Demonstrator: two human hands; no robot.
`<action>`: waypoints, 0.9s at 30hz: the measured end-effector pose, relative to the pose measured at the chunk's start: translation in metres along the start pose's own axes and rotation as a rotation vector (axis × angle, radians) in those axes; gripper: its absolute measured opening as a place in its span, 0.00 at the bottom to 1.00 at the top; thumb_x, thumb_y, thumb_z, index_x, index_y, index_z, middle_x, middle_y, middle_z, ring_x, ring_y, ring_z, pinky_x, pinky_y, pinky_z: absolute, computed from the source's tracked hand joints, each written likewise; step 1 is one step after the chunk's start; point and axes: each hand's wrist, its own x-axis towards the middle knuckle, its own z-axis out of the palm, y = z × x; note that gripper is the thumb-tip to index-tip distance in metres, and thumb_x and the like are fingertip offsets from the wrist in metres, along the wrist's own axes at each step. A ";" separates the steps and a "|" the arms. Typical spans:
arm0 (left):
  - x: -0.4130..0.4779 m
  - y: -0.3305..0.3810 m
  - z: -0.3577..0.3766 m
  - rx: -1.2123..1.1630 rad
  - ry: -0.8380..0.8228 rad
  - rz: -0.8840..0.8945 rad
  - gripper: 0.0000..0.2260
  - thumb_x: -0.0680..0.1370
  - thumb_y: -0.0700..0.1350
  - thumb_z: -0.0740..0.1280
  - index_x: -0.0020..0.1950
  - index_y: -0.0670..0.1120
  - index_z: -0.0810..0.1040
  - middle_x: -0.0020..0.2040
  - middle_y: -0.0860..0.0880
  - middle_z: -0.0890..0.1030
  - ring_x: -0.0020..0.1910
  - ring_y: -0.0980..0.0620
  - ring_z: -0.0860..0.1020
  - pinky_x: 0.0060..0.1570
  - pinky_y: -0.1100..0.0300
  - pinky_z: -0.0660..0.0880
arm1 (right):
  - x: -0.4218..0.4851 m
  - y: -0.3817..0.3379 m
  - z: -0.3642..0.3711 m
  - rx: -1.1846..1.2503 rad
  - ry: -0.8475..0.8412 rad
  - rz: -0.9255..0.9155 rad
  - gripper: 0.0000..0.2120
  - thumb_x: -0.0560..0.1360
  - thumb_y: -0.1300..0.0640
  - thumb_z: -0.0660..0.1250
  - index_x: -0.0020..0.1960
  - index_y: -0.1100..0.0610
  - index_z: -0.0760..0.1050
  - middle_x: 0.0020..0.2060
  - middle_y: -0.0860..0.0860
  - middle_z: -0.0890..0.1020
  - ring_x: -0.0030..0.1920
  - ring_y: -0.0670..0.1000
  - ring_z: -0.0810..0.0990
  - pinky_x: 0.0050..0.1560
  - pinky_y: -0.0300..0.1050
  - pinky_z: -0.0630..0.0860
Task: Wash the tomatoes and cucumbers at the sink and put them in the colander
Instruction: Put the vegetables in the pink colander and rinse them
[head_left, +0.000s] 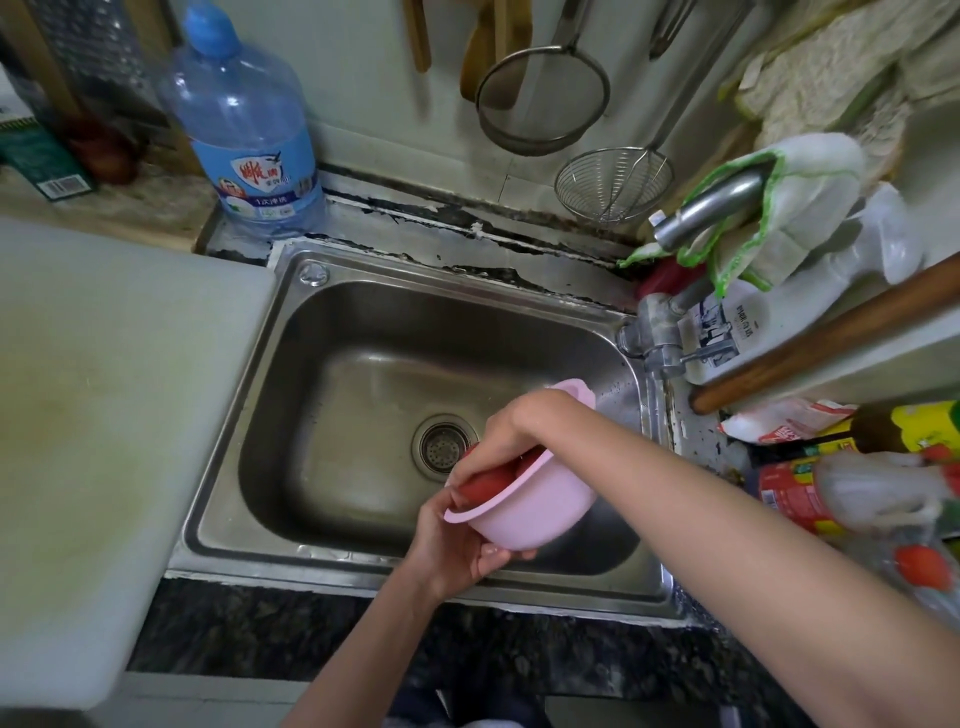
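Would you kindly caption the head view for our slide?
Over the sink, left hand tilts pink colander; right hand grips a tomato.

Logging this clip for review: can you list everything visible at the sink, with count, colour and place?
sink: one, steel, centre
pink bowl: one, held tilted over sink
tomatoes: red, count unclear, in bowl
water bottle: one, clear blue, behind sink
cutting board: one, white, left
strainers: two, metal, on wall
faucet: one, steel, right, under a cloth
bottles: several, right counter
left hand: under bowl, gripping it
right hand: reaching into bowl
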 end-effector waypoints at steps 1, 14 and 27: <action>-0.001 -0.002 0.001 0.010 0.009 0.026 0.23 0.77 0.53 0.53 0.54 0.37 0.77 0.41 0.34 0.81 0.32 0.33 0.81 0.21 0.59 0.77 | -0.009 0.000 0.003 -0.018 0.004 0.034 0.31 0.58 0.29 0.66 0.49 0.51 0.81 0.46 0.50 0.85 0.45 0.52 0.84 0.55 0.47 0.78; -0.037 -0.007 0.018 0.167 0.233 0.481 0.17 0.79 0.46 0.51 0.52 0.37 0.76 0.36 0.42 0.80 0.31 0.45 0.81 0.28 0.55 0.79 | -0.022 0.015 0.020 -0.083 0.360 -0.388 0.33 0.57 0.24 0.62 0.53 0.44 0.75 0.49 0.45 0.80 0.50 0.52 0.79 0.57 0.51 0.75; -0.135 0.002 -0.004 0.295 0.458 0.851 0.12 0.75 0.37 0.54 0.55 0.38 0.72 0.42 0.36 0.83 0.39 0.38 0.82 0.32 0.51 0.81 | -0.045 -0.027 0.039 0.016 0.844 -1.027 0.32 0.73 0.35 0.61 0.72 0.50 0.64 0.74 0.48 0.63 0.75 0.47 0.56 0.74 0.53 0.55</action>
